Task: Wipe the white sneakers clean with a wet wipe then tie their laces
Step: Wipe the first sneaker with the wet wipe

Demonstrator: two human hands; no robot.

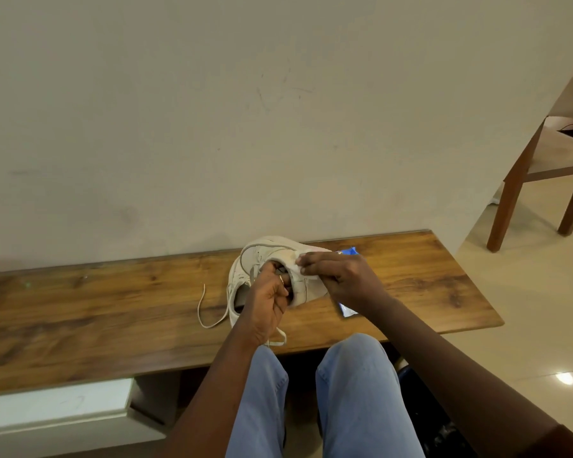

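A white sneaker is held tilted above the wooden bench, its opening toward me. My left hand grips it at the collar, fingers curled inside the opening. My right hand pinches a white wet wipe against the sneaker's side. A second white sneaker lies under it, mostly hidden by my left hand. Loose laces trail over the bench to the left and toward its front edge.
A blue wipe packet lies on the bench under my right hand, its far end showing beyond the fingers. A wall stands close behind the bench. A wooden chair stands at the right on the tiled floor. My knees are below the bench edge.
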